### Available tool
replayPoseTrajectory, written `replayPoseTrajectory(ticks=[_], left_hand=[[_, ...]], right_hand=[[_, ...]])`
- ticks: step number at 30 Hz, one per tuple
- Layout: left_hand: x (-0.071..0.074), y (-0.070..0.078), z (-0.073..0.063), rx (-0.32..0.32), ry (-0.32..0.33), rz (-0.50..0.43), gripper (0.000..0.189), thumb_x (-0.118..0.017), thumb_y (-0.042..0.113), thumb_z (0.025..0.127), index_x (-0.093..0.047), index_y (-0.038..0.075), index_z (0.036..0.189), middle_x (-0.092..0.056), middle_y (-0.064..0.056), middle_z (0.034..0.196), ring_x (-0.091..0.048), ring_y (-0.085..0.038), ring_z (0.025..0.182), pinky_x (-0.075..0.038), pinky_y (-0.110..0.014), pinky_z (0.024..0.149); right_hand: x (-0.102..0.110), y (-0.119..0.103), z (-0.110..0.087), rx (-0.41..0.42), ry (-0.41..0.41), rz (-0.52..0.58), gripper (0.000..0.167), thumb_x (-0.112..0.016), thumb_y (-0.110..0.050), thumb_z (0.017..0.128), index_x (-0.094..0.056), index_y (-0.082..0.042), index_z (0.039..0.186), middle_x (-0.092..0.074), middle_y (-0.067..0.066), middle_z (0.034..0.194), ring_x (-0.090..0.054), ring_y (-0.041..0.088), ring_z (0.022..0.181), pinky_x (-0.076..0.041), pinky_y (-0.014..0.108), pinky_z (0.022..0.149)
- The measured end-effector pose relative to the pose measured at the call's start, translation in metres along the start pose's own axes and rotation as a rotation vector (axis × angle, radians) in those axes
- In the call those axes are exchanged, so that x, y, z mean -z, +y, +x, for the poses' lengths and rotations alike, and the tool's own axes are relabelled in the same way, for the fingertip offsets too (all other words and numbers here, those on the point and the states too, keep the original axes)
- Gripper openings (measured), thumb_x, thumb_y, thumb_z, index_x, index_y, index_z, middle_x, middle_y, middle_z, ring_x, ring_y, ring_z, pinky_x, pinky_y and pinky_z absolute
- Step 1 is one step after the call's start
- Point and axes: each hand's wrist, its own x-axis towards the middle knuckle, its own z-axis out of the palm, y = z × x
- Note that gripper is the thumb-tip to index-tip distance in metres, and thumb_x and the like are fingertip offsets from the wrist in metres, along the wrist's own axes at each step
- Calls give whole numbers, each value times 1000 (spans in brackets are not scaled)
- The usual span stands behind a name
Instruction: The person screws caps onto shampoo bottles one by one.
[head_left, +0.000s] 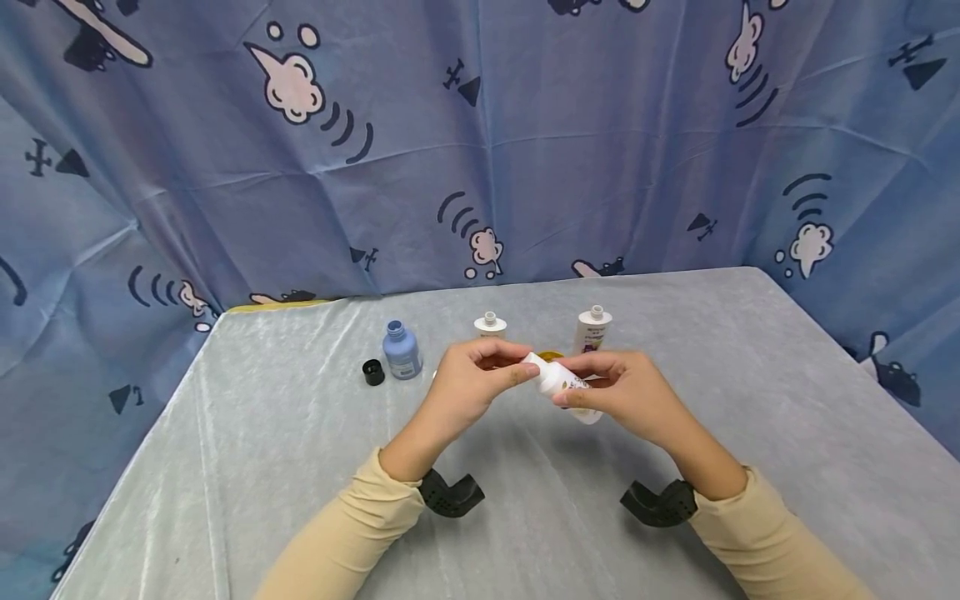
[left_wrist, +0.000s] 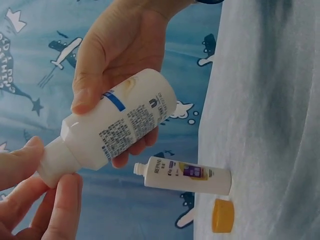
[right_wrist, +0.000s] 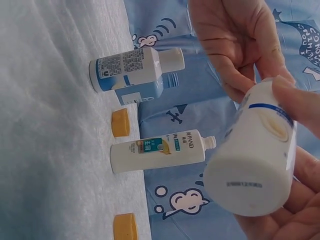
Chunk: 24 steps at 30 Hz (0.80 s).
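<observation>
Right hand [head_left: 621,387] grips a white plastic bottle [left_wrist: 122,120]; left hand [head_left: 474,379] pinches its cap [left_wrist: 59,161], in head view partly hiding an uncapped white bottle [head_left: 491,323] at twelve o'clock.

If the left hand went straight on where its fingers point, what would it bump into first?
Likely the held bottle, whose cap the left hand pinches; beyond it, perhaps the right hand, though depth is unclear.
</observation>
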Motion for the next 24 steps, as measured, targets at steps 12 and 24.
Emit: replayPoseTrajectory(ticks=[12,24], left_hand=[[2,0,-2,-122,-76,13,30,-75,10,88,-73,3,117,-70,-14,118,-71,-15,97,-58,-25,85],[6,6,-3,11,-62,5,36,-79,19,85,-72,11,120,-72,-9,119,-70,-14,101,-57,-28,87]], right_hand=[[2,2,1,-12,-9,-9,43,-84,-19,80,-71,0,116,-70,21,113,-73,14,85,-60,29,70],[0,-1,-2,-11,27,-2,44,-85,-19,79,-71,-1,117,-70,20,118,-72,10,83,-60,26,69]])
